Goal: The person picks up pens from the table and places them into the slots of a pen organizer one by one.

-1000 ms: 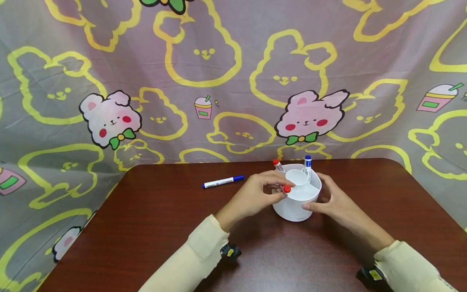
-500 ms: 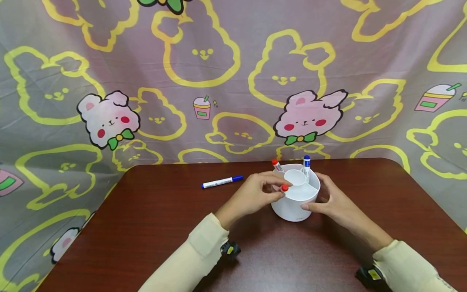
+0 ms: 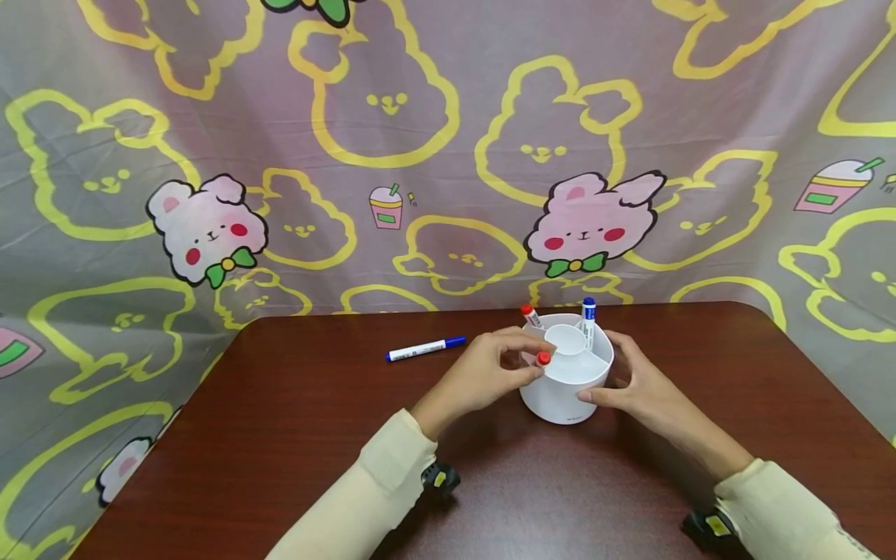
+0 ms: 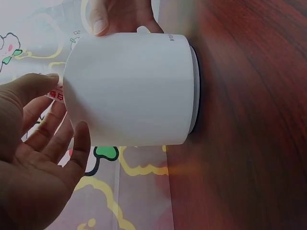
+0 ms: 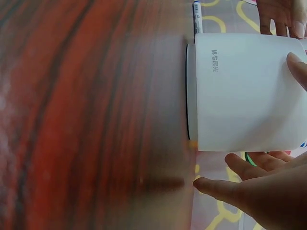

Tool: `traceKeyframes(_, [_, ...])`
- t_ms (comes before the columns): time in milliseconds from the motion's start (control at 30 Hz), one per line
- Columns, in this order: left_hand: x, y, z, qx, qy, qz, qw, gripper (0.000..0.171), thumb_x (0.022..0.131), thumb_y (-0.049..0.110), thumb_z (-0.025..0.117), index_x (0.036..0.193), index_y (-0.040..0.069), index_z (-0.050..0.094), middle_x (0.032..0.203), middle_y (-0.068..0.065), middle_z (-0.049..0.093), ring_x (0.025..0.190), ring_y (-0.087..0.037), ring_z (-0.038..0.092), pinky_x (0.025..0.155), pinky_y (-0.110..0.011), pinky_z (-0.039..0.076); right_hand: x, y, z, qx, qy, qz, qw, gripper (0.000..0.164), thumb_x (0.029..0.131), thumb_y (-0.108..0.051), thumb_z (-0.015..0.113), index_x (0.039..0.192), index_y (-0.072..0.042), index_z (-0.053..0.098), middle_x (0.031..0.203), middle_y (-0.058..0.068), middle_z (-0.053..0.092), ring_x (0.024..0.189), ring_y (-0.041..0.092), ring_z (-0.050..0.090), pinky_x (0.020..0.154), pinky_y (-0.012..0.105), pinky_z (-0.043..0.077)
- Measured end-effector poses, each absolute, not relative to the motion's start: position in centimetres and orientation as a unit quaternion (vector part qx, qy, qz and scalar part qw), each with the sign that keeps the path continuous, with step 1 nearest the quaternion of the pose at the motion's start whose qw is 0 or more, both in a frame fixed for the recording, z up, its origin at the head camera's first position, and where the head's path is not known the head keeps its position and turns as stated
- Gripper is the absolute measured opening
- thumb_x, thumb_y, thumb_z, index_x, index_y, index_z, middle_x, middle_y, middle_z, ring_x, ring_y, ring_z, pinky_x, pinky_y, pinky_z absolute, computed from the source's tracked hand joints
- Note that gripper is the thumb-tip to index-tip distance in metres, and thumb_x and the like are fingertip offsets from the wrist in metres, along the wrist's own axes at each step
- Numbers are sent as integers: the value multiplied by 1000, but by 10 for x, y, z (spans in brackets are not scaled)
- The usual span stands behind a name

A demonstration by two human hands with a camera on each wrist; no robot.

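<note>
A white round pen holder [image 3: 565, 400] with inner compartments stands upright on the table. Between thumb and fingers, my left hand [image 3: 490, 364] pinches a red-capped marker [image 3: 543, 358] at the holder's left front rim; the left wrist view shows a bit of its printed barrel [image 4: 56, 94] beside the wall. My right hand [image 3: 647, 381] holds the holder from the right, thumb on the front near the rim and the other fingers round the far side. Another red-capped marker [image 3: 530, 314] leans in a back left compartment, and a blue-capped marker [image 3: 589, 311] stands at the back right.
A blue-capped marker [image 3: 425, 349] lies on the dark red-brown table [image 3: 301, 435], left of the holder. Behind the table's far edge hangs a curtain [image 3: 448, 187] with cartoon animals printed on it.
The pinched red-capped marker has shifted slightly left at the rim together with my left fingertips. My right hand and the pen holder have stayed in place.
</note>
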State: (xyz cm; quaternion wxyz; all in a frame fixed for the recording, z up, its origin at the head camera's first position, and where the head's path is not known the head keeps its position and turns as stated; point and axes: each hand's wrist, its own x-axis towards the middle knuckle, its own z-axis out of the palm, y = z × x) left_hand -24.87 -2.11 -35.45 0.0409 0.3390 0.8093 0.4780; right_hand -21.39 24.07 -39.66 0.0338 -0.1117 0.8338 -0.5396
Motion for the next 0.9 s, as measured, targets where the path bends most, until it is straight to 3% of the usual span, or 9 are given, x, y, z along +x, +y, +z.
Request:
traceKeyframes(200, [-248, -26, -354, 340, 808, 481, 29, 34, 94, 11, 77, 128, 15, 75, 125, 3, 71, 102, -9, 62, 87, -24, 56, -215, 239, -397, -111, 833, -541, 33, 100, 89, -24, 84, 159, -3, 17, 160, 25, 32, 149, 57, 32, 114, 77, 31])
traceKeyframes(433, [-248, -40, -353, 330, 805, 493, 20, 40, 94, 13, 78, 134, 17, 72, 136, 2, 68, 117, -16, 65, 100, -41, 57, -217, 239, -395, -104, 836, -537, 43, 106, 89, -27, 85, 165, -9, 13, 164, 22, 28, 151, 53, 28, 114, 78, 31])
traceKeyframes(567, [-250, -51, -354, 325, 802, 501, 21, 41, 94, 10, 77, 134, 14, 71, 136, 0, 68, 127, -22, 64, 104, -46, 56, -217, 238, -393, -101, 840, -531, 45, 110, 88, -29, 85, 166, -9, 11, 166, 22, 26, 153, 53, 25, 114, 78, 29])
traceKeyframes(700, [-252, -63, -357, 313, 805, 503, 18, 40, 94, 10, 77, 133, 15, 71, 135, 1, 68, 128, -24, 63, 104, -43, 55, -217, 238, -394, -102, 839, -533, 41, 108, 88, -28, 86, 165, -7, 13, 164, 23, 28, 152, 53, 27, 116, 76, 29])
traceKeyframes(900, [-255, -79, -362, 289, 813, 505, 17, 37, 95, 13, 76, 132, 19, 72, 135, 3, 68, 123, -18, 64, 103, -45, 55, -217, 236, -397, -101, 836, -539, 35, 104, 88, -24, 85, 161, -4, 13, 160, 26, 31, 146, 56, 37, 115, 72, 37])
